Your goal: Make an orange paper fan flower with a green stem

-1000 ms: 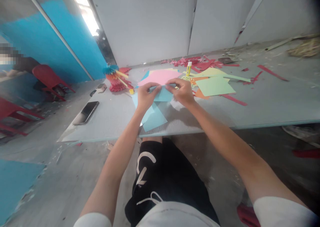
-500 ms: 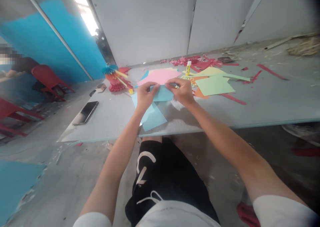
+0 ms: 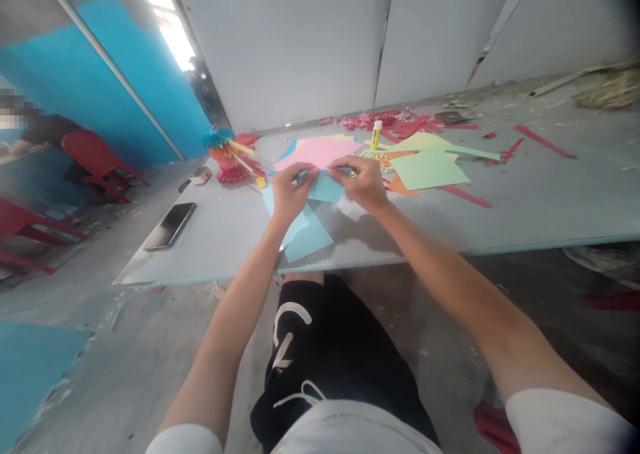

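Between my two hands is a sheet of light blue paper [image 3: 326, 189], held up off the table by its far edge. My left hand [image 3: 293, 186] pinches that edge between thumb and fingers. Close beside it, my right hand [image 3: 361, 179] grips the same edge, its fingertips slightly apart from the left ones. Below them more light blue paper [image 3: 307, 234] lies at the table's near edge. Behind the held sheet lies a pink sheet [image 3: 320, 151], partly covered by my fingers.
A glue stick [image 3: 376, 135] stands upright behind my right hand, near green paper [image 3: 430, 169] and red scraps [image 3: 395, 126]. A phone [image 3: 171, 226] lies on the table [image 3: 540, 201] at left, near a colourful paper craft [image 3: 227, 157]. A person sits far left by a red chair [image 3: 97, 161].
My right hand has shifted slightly left along the paper's top edge, closer to my left hand. The held sheet has tilted a little; the rest looks the same.
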{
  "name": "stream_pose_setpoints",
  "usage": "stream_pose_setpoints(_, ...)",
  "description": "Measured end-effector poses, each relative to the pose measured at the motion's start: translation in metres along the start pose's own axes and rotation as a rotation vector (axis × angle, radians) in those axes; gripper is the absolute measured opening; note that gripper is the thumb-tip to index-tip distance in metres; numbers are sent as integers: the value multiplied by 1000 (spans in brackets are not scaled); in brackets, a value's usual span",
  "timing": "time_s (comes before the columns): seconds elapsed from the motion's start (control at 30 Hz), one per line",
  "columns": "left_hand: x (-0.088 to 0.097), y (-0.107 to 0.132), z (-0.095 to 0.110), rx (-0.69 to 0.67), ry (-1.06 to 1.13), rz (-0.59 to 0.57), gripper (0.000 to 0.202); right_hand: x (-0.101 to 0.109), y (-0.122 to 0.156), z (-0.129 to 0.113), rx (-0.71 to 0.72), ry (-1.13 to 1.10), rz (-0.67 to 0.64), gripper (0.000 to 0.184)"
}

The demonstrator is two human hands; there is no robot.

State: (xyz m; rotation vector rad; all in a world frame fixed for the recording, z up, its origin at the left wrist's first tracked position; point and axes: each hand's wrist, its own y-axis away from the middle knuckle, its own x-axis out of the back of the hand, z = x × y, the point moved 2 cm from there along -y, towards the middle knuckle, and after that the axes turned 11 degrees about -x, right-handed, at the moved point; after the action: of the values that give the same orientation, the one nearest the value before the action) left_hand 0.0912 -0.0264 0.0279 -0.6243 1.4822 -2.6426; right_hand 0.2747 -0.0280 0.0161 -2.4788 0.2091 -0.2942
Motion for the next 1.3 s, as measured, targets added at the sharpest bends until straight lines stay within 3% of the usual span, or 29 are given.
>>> stream_pose_setpoints(0.63, -5, -1, 2, -55, 25, -99, 23, -2, 5, -8, 73, 94, -40, 14)
stream_pose_setpoints(0.93, 0, -2, -5, 38, 13, -6, 24, 4, -2, 3, 13, 114, 0, 15)
stream_pose_setpoints(1.3, -1, -3, -12, 93, 41, 4, 28, 6, -4, 5, 30, 108, 4, 15)
